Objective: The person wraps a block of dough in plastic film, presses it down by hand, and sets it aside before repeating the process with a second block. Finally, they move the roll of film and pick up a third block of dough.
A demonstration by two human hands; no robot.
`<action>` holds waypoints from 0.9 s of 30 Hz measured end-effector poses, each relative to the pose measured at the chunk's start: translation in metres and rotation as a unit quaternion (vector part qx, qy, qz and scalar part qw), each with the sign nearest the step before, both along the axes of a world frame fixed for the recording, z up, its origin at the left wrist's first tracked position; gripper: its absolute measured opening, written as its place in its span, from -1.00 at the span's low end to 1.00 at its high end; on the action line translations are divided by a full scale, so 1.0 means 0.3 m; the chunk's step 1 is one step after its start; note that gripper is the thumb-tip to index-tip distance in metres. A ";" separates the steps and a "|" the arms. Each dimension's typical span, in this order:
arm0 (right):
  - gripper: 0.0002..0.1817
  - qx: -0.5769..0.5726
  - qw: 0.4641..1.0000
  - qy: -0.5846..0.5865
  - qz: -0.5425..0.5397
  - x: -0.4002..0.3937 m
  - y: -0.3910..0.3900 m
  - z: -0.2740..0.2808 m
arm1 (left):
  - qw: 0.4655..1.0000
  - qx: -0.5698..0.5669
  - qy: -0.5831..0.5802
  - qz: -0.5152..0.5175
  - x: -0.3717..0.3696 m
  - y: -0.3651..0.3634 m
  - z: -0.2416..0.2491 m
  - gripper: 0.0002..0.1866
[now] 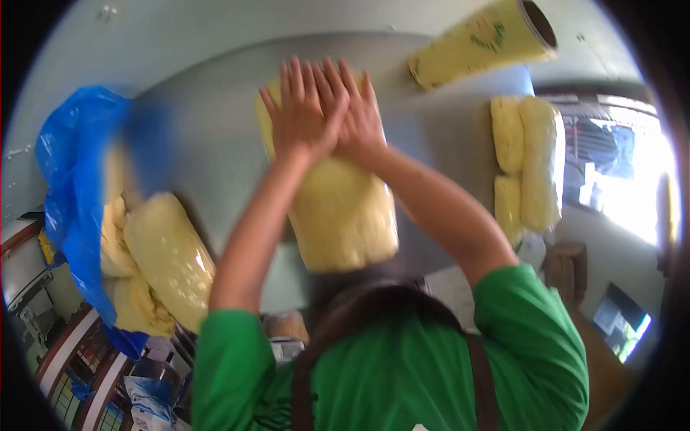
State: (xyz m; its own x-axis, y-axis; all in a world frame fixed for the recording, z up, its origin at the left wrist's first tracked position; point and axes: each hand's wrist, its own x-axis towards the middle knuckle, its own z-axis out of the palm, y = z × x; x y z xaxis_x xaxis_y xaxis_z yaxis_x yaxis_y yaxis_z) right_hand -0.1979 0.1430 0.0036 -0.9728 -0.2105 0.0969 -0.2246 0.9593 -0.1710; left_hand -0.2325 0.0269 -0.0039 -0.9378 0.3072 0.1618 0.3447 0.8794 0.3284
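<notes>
A pale yellow, dough-like block wrapped in shiny clear film lies on the metal table in front of me. My left hand rests flat on its far end, fingers stretched forward. Close beside it, my right hand lies palm down on the same block, its fingers overlapping the left hand near the thumb. Neither hand is wrapped around anything. Beneath the palms, the far part of the block is mostly hidden.
A large roll of yellowish film lies at the back right. Several wrapped yellow blocks sit at the right edge. On the left, a blue plastic bag stands around yellow pieces, with another wrapped block against it. The metal table has a curved-looking far edge.
</notes>
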 end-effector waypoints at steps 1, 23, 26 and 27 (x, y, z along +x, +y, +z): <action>-0.19 0.020 1.000 0.017 0.004 -0.068 0.021 -0.023 | 1.000 0.019 -0.021 0.013 -0.025 -0.001 0.004 -0.06; -0.21 -0.024 0.993 -0.113 0.014 0.713 0.028 0.069 | 0.989 0.078 -0.080 -0.093 0.732 -0.065 0.087 -0.08; -0.20 -0.038 0.986 -0.154 0.049 0.667 0.040 0.120 | 0.987 0.070 -0.094 -0.108 0.790 -0.066 0.109 -0.07; -0.19 -0.040 0.983 -0.171 0.061 0.647 0.038 0.133 | 0.992 0.061 -0.074 -0.086 0.706 -0.047 0.097 -0.07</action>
